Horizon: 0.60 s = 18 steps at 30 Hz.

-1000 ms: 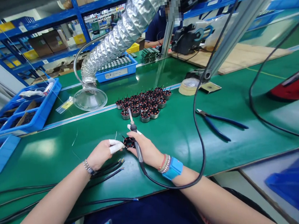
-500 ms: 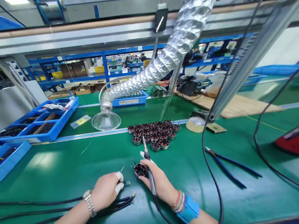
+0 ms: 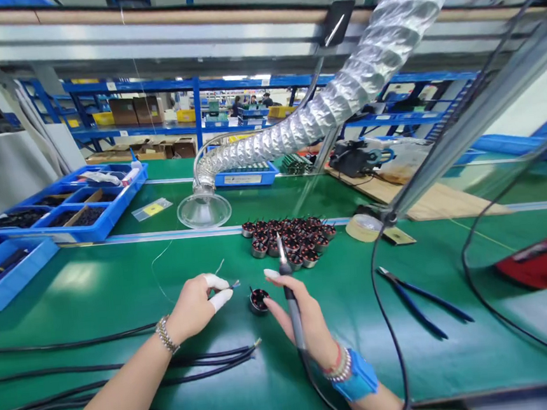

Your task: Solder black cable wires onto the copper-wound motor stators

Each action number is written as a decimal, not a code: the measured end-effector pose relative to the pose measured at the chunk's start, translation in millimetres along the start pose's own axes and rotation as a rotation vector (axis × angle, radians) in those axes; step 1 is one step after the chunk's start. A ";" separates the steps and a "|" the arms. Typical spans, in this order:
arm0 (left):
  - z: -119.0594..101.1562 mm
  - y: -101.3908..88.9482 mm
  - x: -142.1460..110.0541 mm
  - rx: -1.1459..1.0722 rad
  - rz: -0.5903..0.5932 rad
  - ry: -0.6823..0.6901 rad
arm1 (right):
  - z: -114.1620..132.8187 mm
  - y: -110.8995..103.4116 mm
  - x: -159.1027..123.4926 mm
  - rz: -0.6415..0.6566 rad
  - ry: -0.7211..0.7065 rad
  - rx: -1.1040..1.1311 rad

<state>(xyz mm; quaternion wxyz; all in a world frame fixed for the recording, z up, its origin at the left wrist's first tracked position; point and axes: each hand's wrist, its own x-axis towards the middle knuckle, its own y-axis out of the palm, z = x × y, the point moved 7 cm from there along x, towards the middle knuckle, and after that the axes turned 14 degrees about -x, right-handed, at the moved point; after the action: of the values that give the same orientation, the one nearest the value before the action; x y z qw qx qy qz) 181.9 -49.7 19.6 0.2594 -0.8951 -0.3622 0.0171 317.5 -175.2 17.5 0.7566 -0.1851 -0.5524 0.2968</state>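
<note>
My left hand, with white covers on fingertips, pinches a black cable near its end. Short thin wires stick out past those fingertips, and a fine silvery wire points up from the same grip. In my right hand is a soldering iron, its tip upward and away from me. A small round motor stator with dark windings stands on the green bench, by my right thumb tip; I cannot tell whether they touch. Further back, several similar stators stand grouped together.
More black cables lie at front left. Blue-handled pliers, a tape roll and a red tool are to the right. A clear suction hood on a foil duct hangs behind. Blue bins stand left.
My right fingers have opened from around the stator, which now stands on the bench. The soldering iron stays in that hand. My left hand has moved up slightly with the cable end.
</note>
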 end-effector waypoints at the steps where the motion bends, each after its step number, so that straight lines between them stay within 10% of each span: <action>1: -1.7 -2.2 -1.6 -0.025 -0.019 0.008 | 7.4 -5.9 2.1 -0.031 0.005 0.023; 18: -4.9 -13.1 -7.9 -0.162 -0.189 0.055 | 62.5 14.7 -2.8 0.000 -0.116 0.148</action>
<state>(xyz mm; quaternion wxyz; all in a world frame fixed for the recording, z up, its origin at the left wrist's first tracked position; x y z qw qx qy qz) 168.8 -49.2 28.9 0.1963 -0.8751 -0.4380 -0.0612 254.2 -168.9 26.7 0.7348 -0.1114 -0.5720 0.3472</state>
